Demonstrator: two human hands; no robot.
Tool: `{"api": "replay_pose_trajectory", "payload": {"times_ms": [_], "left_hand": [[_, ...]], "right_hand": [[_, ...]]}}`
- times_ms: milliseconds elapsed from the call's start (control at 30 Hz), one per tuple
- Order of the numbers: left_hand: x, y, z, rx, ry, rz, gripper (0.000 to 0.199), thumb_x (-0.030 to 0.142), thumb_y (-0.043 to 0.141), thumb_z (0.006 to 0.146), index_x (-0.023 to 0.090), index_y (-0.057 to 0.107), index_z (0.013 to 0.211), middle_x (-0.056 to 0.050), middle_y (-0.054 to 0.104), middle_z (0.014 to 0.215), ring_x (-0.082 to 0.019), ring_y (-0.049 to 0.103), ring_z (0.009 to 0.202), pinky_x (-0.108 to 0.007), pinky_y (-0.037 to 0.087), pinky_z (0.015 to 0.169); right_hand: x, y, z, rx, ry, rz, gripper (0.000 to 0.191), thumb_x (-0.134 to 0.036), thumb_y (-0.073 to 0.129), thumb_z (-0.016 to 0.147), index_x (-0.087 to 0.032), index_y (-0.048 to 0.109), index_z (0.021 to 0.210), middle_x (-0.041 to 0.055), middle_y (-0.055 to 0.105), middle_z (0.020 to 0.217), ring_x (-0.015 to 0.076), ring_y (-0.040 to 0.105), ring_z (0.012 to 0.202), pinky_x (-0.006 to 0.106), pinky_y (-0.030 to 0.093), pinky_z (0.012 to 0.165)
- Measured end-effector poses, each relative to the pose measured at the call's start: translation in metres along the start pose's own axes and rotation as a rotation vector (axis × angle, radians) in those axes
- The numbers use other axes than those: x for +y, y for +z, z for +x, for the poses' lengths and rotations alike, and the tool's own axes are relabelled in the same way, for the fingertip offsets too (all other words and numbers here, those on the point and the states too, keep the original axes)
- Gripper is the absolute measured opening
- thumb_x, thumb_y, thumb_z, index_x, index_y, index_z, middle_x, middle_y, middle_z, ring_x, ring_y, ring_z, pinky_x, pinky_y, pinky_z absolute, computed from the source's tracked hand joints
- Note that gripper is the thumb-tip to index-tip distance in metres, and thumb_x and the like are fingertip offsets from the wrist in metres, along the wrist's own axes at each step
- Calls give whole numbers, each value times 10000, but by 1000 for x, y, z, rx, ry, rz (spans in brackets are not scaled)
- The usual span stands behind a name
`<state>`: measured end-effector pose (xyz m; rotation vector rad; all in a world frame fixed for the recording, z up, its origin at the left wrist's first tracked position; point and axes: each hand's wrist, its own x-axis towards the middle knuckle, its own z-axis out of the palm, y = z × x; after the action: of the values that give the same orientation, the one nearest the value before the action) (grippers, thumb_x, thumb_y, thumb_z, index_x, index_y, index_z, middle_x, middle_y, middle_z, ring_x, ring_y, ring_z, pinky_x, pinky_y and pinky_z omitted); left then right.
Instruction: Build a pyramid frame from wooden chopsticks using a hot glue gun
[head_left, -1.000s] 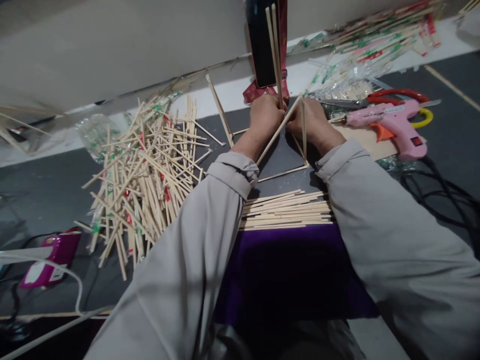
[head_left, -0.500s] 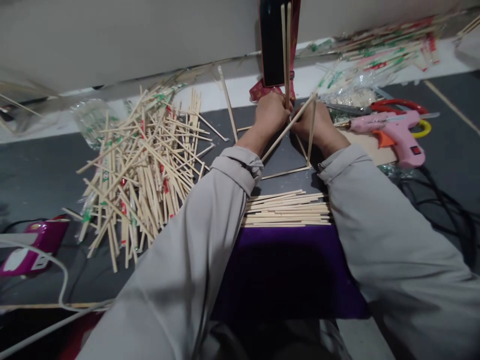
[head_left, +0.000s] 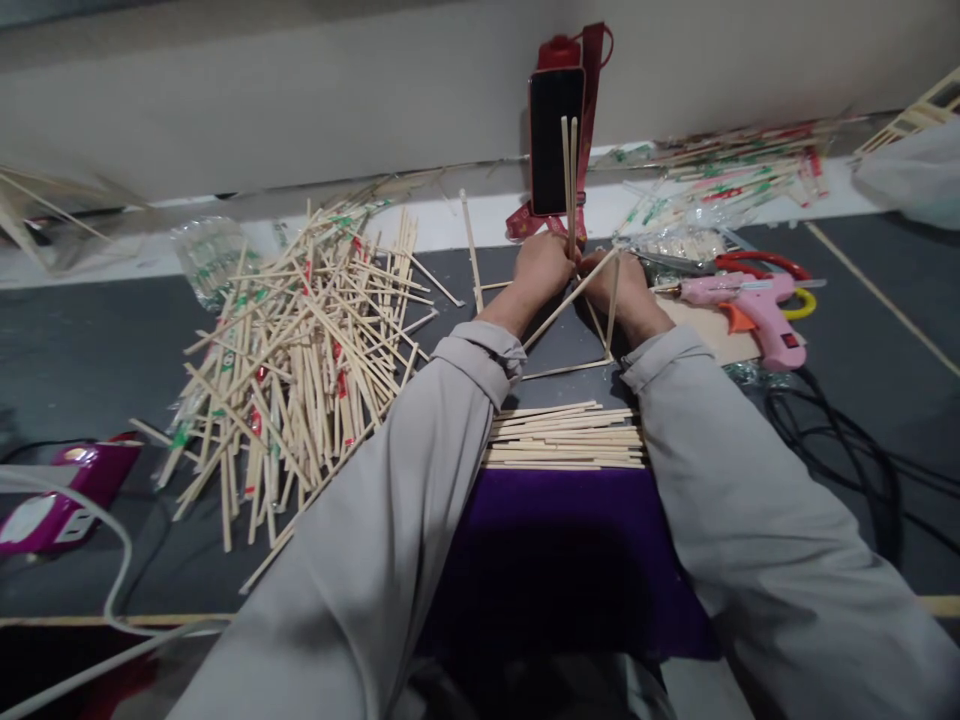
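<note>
Sticks joined in an open frame (head_left: 568,370) are being handled with both hands on the dark grey table (head_left: 75,370). At the foot of two upright sticks (head_left: 573,180), on the frame's far side, the left hand (head_left: 544,270) is being held with its fingers curled inward; the tips are being hidden, so what is being gripped cannot be told. Just beside it, the right hand (head_left: 624,285) is being held with bent fingers, partly screened by a corner post; its grip cannot be told either. The frame's left part is being crossed by the left forearm. Near the forearms, loose sticks (head_left: 566,437) are being bordered by a purple surface (head_left: 570,500). To the left, a jumbled pile of sticks (head_left: 300,370) is being partly overlapped by the left sleeve (head_left: 360,500). To the right, scissors (head_left: 765,262) are being partly covered by a pink glue gun (head_left: 772,320).
</note>
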<state>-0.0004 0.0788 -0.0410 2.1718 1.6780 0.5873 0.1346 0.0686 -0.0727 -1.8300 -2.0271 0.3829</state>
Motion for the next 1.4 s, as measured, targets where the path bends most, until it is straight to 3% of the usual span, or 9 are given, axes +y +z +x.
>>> {"api": "replay_pose_trajectory", "payload": {"times_ms": [300,567,700,833,967,1233,1400], "left_hand": [[1,2,-3,25,-59,-35,153,242,640,988,205,788,1004,-111,815,1112,-277,717,1198,-326,513,1055],[-2,4,0,26,-63,-34,153,242,665,966,246,803,1034,-78,821,1093,-252,727,1172,-341,519,1056],[-1,3,-1,13,-51,-7,184,229,646,970,185,814,1031,-130,816,1134,-273,729,1176,-357,516,1066],[-1,3,0,5,-36,-12,202,154,644,943,146,808,1060,-138,809,1133,-273,731,1182,-361,502,1077],[-3,3,2,11,-19,-5,200,146,649,927,146,815,1038,-142,814,1111,-272,738,1149,-359,511,1063],[-5,3,8,-19,-1,48,201,177,657,904,166,806,1037,-90,814,1089,-274,728,1178,-351,498,1081],[-4,2,11,-48,-5,72,182,215,655,943,158,808,1026,-98,804,1119,-266,717,1180,-358,496,1084]], "right_hand": [[-2,-7,2,-21,-13,58,232,-216,616,914,-114,798,1015,211,806,1108,336,730,1097,356,500,881],[-4,3,4,-8,37,270,315,-339,599,913,-104,802,964,148,805,936,292,748,952,353,534,814],[-5,5,5,0,102,416,341,-348,595,887,-119,804,1031,112,795,869,266,742,837,367,559,743],[-7,-3,2,78,133,226,250,-238,586,900,-97,788,942,192,796,921,287,740,898,361,532,784],[-9,-10,-3,92,75,60,218,-209,565,954,-116,756,908,235,789,1006,313,727,1020,352,492,870],[-8,-9,-1,66,35,43,318,-336,522,1064,-113,736,988,233,764,1025,323,699,1129,376,456,987],[-5,-7,-1,54,34,64,356,-400,560,1044,-117,772,1085,222,782,1087,331,703,1168,385,502,986]]}}
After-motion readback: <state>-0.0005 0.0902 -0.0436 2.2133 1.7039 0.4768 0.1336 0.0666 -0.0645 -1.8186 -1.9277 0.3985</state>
